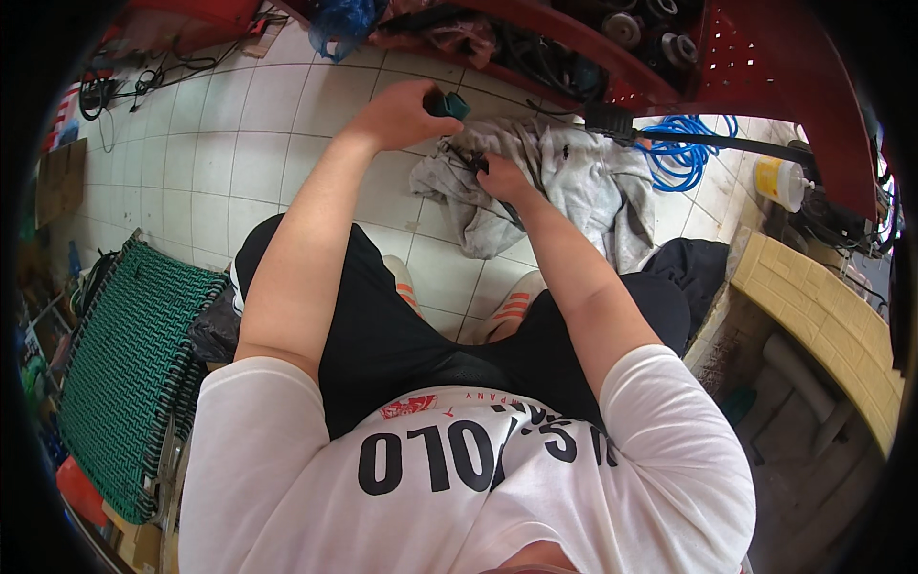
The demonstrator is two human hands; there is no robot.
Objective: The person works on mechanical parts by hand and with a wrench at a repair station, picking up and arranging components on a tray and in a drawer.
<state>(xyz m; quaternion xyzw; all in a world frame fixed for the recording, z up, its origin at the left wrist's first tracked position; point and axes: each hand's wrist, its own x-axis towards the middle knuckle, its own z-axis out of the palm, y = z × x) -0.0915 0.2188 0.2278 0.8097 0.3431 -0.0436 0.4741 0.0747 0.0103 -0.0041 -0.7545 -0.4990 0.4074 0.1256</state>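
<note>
My left hand [397, 115] is closed round a small dark green object [449, 105] with a lighter green rim; its kind cannot be made out. It is held above the tiled floor, left of a crumpled, stained grey cloth [593, 187]. My right hand [501, 180] is at the cloth's left part, fingers curled around something dark [475, 160]. That thing is mostly hidden by the fingers and the folds, so I cannot tell what it is.
A red metal rack [650, 81] holding metal parts stands ahead. At the right are a coiled blue hose [684, 158], a white tub with a yellow label [779, 184] and a cardboard box [813, 306]. A green woven seat [134, 373] stands at the left.
</note>
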